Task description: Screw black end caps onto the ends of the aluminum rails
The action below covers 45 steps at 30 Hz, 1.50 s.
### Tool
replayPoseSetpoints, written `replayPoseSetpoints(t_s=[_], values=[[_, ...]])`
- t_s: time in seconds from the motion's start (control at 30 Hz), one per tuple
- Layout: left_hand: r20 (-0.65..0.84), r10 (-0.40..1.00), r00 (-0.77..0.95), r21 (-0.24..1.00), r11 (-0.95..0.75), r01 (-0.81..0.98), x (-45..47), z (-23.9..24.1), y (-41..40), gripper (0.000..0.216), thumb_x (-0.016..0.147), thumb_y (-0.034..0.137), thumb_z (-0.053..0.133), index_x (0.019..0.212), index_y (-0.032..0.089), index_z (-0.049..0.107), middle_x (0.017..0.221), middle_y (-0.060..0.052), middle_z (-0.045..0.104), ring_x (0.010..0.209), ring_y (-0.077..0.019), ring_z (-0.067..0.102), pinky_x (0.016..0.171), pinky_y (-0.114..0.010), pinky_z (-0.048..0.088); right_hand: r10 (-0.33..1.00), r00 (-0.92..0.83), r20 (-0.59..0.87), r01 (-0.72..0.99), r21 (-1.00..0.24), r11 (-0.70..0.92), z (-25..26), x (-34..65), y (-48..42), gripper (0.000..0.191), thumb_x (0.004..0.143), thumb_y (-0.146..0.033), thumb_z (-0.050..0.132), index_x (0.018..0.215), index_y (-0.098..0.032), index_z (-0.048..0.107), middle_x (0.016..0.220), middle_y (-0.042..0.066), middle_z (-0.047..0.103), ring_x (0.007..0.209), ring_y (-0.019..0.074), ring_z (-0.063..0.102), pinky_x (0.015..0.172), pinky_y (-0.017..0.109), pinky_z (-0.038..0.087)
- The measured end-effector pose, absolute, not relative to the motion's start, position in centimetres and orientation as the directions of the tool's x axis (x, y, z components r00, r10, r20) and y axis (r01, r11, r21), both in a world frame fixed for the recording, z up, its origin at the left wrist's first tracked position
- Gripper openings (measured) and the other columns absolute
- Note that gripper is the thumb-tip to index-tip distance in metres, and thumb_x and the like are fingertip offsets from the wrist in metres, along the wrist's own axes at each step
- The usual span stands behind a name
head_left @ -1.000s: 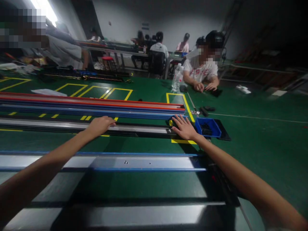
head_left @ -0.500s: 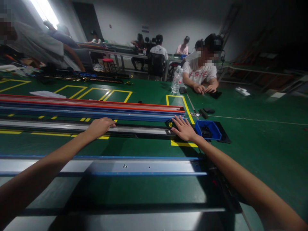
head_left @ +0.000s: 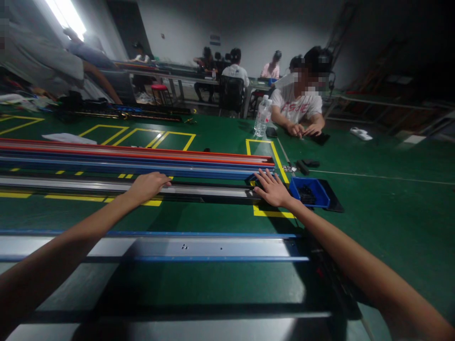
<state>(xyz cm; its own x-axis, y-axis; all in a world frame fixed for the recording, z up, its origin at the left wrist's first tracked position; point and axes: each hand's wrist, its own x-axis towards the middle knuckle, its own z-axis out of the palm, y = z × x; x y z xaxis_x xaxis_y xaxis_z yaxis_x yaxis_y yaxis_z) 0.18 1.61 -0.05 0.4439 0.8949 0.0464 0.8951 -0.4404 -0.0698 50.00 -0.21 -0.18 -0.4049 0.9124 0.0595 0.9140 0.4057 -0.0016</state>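
Both my arms reach forward over a green table (head_left: 373, 213). My left hand (head_left: 146, 186) lies palm down on a long silver and black rail (head_left: 206, 191), fingers curled over its far edge. My right hand (head_left: 272, 188) rests on that rail's right end with fingers spread flat, its fingertips by a small black part at the end of the blue rail behind. A stack of long red and blue rails (head_left: 142, 158) lies just beyond both hands. A wider silver rail with blue edges (head_left: 199, 246) crosses under my forearms.
A blue bin (head_left: 308, 192) of small black parts sits right of my right hand on a black mat. Loose black parts (head_left: 305, 164) and a water bottle (head_left: 262, 116) lie further back. A seated person in a white shirt (head_left: 300, 106) works opposite; others sit behind.
The hands have stayed on the rail. The view has shifted slightly, and my right fingers have crept a little toward the blue rail's end.
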Motion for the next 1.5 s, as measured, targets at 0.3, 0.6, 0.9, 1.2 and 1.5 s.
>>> replayPoseSetpoints(t_s=[0.3,0.6,0.9,1.2,1.5], values=[[0.030,0.897,0.440,-0.061,-0.438,0.897,0.5,0.4,1.8,0.043,0.092,0.022,0.038,0.114,0.018,0.075,0.114,-0.015,0.075,0.113,-0.0332,0.067,0.084,-0.039,0.055,0.915,-0.401,0.040,0.916,-0.011,0.402,0.0,50.0,0.2,0.073,0.105,-0.062,0.024,0.165,-0.021,0.025,0.172,0.007,0.015,0.159,0.0319,0.009,0.127,0.059,0.014],[0.040,0.898,0.438,-0.081,-0.434,0.897,0.7,0.5,1.9,0.040,0.091,0.020,0.039,0.109,0.020,0.076,0.111,-0.014,0.077,0.111,-0.0325,0.068,0.081,-0.037,0.056,0.915,-0.402,0.047,0.915,-0.019,0.403,-0.1,50.0,0.6,0.072,0.105,-0.061,0.026,0.166,-0.024,0.022,0.172,0.005,0.018,0.158,0.0330,0.012,0.127,0.060,0.016],[0.043,0.903,0.428,-0.095,-0.423,0.901,0.9,0.8,1.8,0.039,0.092,0.018,0.042,0.111,0.019,0.077,0.113,-0.013,0.077,0.112,-0.0300,0.069,0.082,-0.035,0.057,0.910,-0.411,0.046,0.911,-0.023,0.413,-0.1,50.0,0.9,0.072,0.105,-0.061,0.025,0.165,-0.021,0.024,0.171,0.007,0.020,0.158,0.0321,0.013,0.127,0.059,0.016],[0.052,0.906,0.419,-0.092,-0.414,0.906,1.0,0.7,2.5,0.041,0.092,0.014,0.043,0.116,0.020,0.075,0.115,-0.013,0.076,0.111,-0.0308,0.070,0.085,-0.038,0.057,0.910,-0.413,0.048,0.910,-0.027,0.414,-0.1,50.1,1.1,0.072,0.105,-0.062,0.024,0.166,-0.023,0.023,0.171,0.007,0.021,0.158,0.0320,0.013,0.127,0.059,0.016],[0.103,0.897,0.429,-0.112,-0.418,0.902,1.2,0.5,2.8,0.035,0.098,0.025,0.043,0.106,0.019,0.077,0.111,-0.015,0.076,0.112,-0.0313,0.067,0.088,-0.039,0.055,0.908,-0.414,0.064,0.909,-0.029,0.416,-0.4,50.3,1.6,0.072,0.104,-0.062,0.026,0.167,-0.026,0.021,0.171,0.004,0.024,0.158,0.0329,0.014,0.127,0.060,0.016]])
